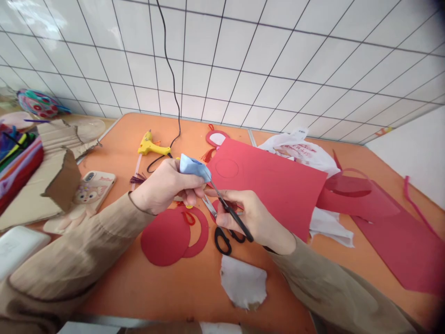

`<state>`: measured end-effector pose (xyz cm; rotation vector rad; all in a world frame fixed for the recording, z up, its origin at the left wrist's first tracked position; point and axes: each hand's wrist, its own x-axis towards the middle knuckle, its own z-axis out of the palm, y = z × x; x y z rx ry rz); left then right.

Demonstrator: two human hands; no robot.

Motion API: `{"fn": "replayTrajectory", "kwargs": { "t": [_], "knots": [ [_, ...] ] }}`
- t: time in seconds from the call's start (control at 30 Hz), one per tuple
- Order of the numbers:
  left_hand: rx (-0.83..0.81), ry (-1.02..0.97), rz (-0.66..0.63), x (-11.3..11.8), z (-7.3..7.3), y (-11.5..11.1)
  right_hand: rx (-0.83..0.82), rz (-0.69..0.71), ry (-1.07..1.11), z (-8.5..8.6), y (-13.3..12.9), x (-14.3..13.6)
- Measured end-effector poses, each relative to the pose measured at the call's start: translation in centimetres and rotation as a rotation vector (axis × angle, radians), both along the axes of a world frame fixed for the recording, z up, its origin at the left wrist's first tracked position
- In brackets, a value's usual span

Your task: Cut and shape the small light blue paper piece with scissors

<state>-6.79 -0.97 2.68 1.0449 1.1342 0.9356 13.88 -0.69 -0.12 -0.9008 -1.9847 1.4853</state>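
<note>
My left hand (165, 183) pinches a folded light blue piece, cloth or paper (194, 168), above the table. My right hand (248, 211) grips black-handled scissors (239, 222), seen nearly edge-on, with a blade touching the lower right edge of the blue piece. Black finger loops (222, 241) show beneath my right hand; whether they belong to a second pair I cannot tell. Under my hands lie a red disc (165, 239) and a red ring (201, 232), with a small red loop (188, 218) on them. A white cloth scrap (243, 280) lies nearer to me.
Behind my right hand is a red sheet (274, 181) with a drawn circle. A yellow glue gun (153, 146) with a black cord stands at the back. Cardboard (60, 178), a phone (97, 185) and a white box-like item (22, 246) are left; a plastic bag (302, 150) is right.
</note>
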Motion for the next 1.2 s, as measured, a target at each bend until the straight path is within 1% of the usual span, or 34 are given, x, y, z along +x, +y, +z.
{"fn": "replayTrajectory", "kwargs": {
  "t": [0.27,0.4,0.67,0.97,1.2],
  "knots": [
    [0.004,0.015,-0.026,0.04,-0.24,-0.08,-0.1,0.012,0.012,0.66,-0.08,-0.21],
    [0.01,0.012,-0.043,-0.09,-0.29,0.0,-0.145,0.029,0.015,0.72,-0.01,-0.12],
    [0.016,0.052,-0.077,-0.24,-0.22,0.02,-0.15,0.032,0.003,0.04,0.29,-0.01],
    [0.012,0.035,-0.11,-0.29,-0.08,0.07,-0.183,0.017,0.004,0.61,0.39,-0.03],
    [-0.014,0.022,-0.102,-0.27,-0.08,0.07,-0.157,0.038,0.028,0.46,0.34,0.1]
  ]
}}
